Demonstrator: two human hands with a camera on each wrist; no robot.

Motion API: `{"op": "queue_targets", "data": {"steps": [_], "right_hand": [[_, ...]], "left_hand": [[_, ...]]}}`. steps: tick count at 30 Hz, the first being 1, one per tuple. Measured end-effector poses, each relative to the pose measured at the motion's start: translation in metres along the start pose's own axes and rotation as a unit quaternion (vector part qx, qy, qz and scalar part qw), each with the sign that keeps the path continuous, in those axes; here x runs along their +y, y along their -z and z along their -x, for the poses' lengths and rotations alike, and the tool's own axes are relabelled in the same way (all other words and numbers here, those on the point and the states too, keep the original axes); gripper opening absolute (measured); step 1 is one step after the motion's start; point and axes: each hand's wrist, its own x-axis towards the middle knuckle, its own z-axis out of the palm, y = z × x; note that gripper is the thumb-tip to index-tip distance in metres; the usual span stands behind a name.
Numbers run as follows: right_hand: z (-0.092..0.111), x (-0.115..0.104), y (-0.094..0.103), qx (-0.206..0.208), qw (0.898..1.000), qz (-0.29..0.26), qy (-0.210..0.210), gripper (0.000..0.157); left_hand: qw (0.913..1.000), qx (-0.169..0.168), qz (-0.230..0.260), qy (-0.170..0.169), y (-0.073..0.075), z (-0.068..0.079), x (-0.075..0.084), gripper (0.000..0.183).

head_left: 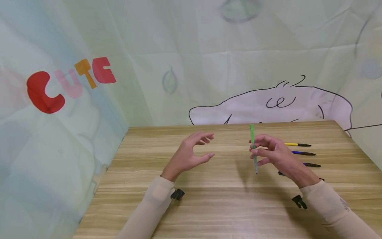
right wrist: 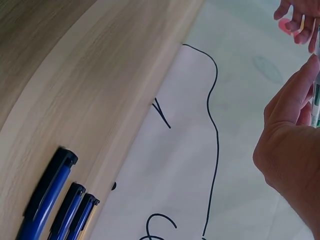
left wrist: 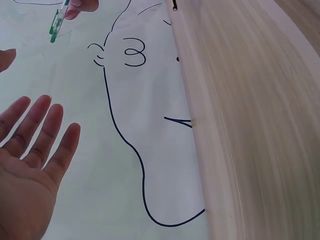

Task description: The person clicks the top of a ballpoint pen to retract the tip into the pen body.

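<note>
Between thumb and fingertips, my right hand [head_left: 277, 154] pinches a green pen [head_left: 252, 135] above the table. It stands nearly upright, green end up, with a clear lower barrel and its narrow tip pointing down. My left hand [head_left: 192, 151] hovers to the left of it, thumb and fingers spread apart and holding nothing. In the left wrist view the left palm [left wrist: 25, 195] shows with its fingers extended, and the green pen [left wrist: 58, 24] is at the top. The right wrist view shows the right hand [right wrist: 290, 117] at the right edge, with only part of the pen visible.
Right of the right hand, several pens lie side by side on the wooden table [head_left: 209, 205]: a yellow pen [head_left: 290, 144], a blue pen [head_left: 301, 153] and others with black ends, partly hidden by the hand and wrist. A printed cloth backdrop [head_left: 149, 83] stands behind and left of the table.
</note>
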Motion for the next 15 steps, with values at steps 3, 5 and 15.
{"op": "queue_targets", "data": {"steps": [3, 5, 15], "right_hand": [[-0.001, 0.001, -0.002, 0.001, 1.0, 0.0, -0.002, 0.02], [-0.002, 0.001, -0.004, 0.001, 1.0, 0.0, -0.005, 0.02], [-0.004, 0.0, -0.009, 0.008, 1.0, 0.003, -0.023, 0.024]], "left_hand": [[1.0, 0.0, -0.002, 0.0, -0.002, -0.002, 0.0, 0.06], [1.0, 0.0, -0.001, 0.0, -0.004, -0.003, 0.0, 0.062], [0.9999, -0.006, 0.0, 0.013, -0.012, -0.013, 0.003, 0.07]]}}
